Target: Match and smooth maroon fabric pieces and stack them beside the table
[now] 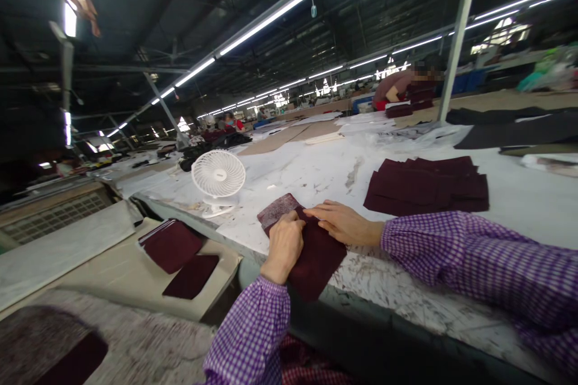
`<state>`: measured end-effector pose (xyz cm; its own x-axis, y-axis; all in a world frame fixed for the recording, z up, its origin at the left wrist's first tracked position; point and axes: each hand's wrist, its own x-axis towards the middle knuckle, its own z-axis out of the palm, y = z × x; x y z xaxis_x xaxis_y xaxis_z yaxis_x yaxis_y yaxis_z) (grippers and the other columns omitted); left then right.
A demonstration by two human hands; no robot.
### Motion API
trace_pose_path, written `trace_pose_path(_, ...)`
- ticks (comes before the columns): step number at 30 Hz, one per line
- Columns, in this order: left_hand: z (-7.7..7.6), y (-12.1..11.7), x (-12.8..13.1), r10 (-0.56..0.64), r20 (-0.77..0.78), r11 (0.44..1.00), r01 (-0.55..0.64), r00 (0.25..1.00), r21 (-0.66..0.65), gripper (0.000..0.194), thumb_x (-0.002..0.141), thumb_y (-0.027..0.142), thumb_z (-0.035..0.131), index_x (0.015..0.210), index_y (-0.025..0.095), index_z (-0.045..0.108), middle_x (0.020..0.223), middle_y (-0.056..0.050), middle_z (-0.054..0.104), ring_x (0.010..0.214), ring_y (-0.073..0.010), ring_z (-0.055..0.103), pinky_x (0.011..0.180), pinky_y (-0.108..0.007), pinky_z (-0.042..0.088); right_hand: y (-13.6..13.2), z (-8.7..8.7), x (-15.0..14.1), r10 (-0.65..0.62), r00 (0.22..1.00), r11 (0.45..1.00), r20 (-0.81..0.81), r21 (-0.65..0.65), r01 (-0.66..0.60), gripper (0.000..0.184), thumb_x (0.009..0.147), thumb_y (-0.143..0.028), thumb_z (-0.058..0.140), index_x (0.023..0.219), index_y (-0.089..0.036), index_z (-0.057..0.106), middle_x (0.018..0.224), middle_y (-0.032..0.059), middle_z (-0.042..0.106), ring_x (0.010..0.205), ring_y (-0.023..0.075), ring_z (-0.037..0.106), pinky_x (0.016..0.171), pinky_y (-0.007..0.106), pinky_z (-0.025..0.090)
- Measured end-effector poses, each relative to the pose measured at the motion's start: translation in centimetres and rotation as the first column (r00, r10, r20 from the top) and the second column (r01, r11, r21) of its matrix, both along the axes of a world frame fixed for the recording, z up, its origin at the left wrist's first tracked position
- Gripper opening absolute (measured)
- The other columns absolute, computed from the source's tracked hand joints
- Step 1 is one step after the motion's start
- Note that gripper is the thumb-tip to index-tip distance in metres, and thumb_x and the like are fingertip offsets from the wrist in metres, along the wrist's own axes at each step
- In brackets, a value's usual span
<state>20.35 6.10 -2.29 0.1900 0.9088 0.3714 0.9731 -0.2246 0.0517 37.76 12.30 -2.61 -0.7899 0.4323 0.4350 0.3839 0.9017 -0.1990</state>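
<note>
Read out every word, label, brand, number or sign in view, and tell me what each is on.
None can be read.
Round white plastic desk fan: a small mark on the hub, too small to read.
Dark maroon cloth piece under the hands: no lettering seen.
Stacked dark maroon cloth pieces on the right: no lettering seen.
Background: too far and blurred to tell.

The white-covered table (pixel 298 162) carries a white fan (pixel 219 175), a maroon fabric stack (pixel 427 185) and dark cloth (pixel 519 132) beyond it.
</note>
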Motion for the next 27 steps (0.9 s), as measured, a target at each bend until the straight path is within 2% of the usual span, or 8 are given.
trace_pose_path(3,0.1,0.0,0.0,-0.008,-0.003,1.0,0.008,1.0,-0.005,0.031,0.091,0.017,0.041,0.094,0.021,0.071,0.094,-0.006,0.063,0.091,-0.0185,0.058,0.077,-0.027,0.044,0.0,0.0,-0.4,0.051,0.999,0.998,-0.007,-0.042,-0.051,0.047,0.088,-0.017,0.036,0.134,-0.014,0.044,0.113,0.0118,0.062,0.099,0.0233,0.051,0.09,0.042,0.041)
trace_pose_path(11,0.1,-0.2,0.2,-0.014,0.015,1.0,0.014,1.0,0.015,0.032,0.091,0.017,0.039,0.099,0.022,0.07,0.092,-0.005,0.063,0.09,-0.0181,0.058,0.076,-0.027,0.045,-0.3,0.1,-0.7,-0.001,0.997,0.999,0.078,-0.034,0.004,0.05,0.084,-0.012,0.039,0.134,-0.009,0.045,0.106,0.0136,0.063,0.095,0.0231,0.05,0.087,0.039,0.042)
trace_pose_path(13,0.2,-0.1,-0.2,-0.02,0.064,1.0,0.02,0.998,-0.004,0.028,0.09,0.018,0.044,0.099,0.023,0.07,0.091,-0.005,0.064,0.09,-0.0177,0.059,0.077,-0.026,0.045,-0.4,0.3,-0.6,-0.012,0.994,1.0,0.108,-0.014,0.014,0.049,0.085,-0.013,0.039,0.133,-0.01,0.046,0.106,0.013,0.063,0.095,0.023,0.051,0.086,0.039,0.042)
trace_pose_path(16,0.1,-0.4,-1.3,-0.031,0.22,0.999,0.039,0.975,-0.033,0.021,0.085,0.018,0.053,0.097,0.022,0.07,0.092,-0.003,0.065,0.089,-0.0164,0.06,0.08,-0.025,0.046,-0.4,0.3,-0.5,-0.018,0.993,1.0,0.121,-0.006,0.018,0.047,0.087,-0.014,0.039,0.133,-0.014,0.047,0.111,0.0098,0.064,0.096,0.0228,0.05,0.087,0.038,0.041)
trace_pose_path(20,-0.4,-1.9,-3.2,-0.05,0.378,0.999,0.048,0.924,0.015,0.017,0.084,0.015,0.056,0.091,0.019,0.071,0.088,-0.003,0.066,0.084,-0.0153,0.061,0.077,-0.025,0.047,-0.1,0.3,-0.6,-0.018,0.992,1.0,0.124,0.005,0.017,0.043,0.088,-0.014,0.038,0.128,-0.016,0.052,0.112,0.0066,0.064,0.095,0.0219,0.05,0.086,0.036,0.04)
trace_pose_path(24,-1.2,-3.6,-4.1,-0.1,0.35,0.993,0.072,0.931,0.09,0.019,0.088,0.018,0.051,0.09,0.02,0.071,0.086,-0.003,0.064,0.083,-0.0157,0.059,0.074,-0.026,0.047,-0.2,0.7,-0.8,-0.033,0.98,0.999,0.198,0.041,0.025,0.045,0.085,-0.008,0.036,0.124,-0.019,0.057,0.109,0.0069,0.063,0.092,0.0201,0.049,0.083,0.034,0.037)
trace_pose_path(27,-1.5,-4.3,-4.2,-0.079,0.313,0.992,0.043,0.947,0.121,0.02,0.089,0.022,0.05,0.092,0.021,0.07,0.086,-0.003,0.062,0.084,-0.0163,0.058,0.074,-0.026,0.046,-0.5,1.2,-1.0,-0.054,0.954,0.994,0.296,0.112,0.021,0.052,0.08,-0.004,0.039,0.124,-0.023,0.057,0.106,0.0071,0.061,0.092,0.0208,0.048,0.081,0.034,0.034)
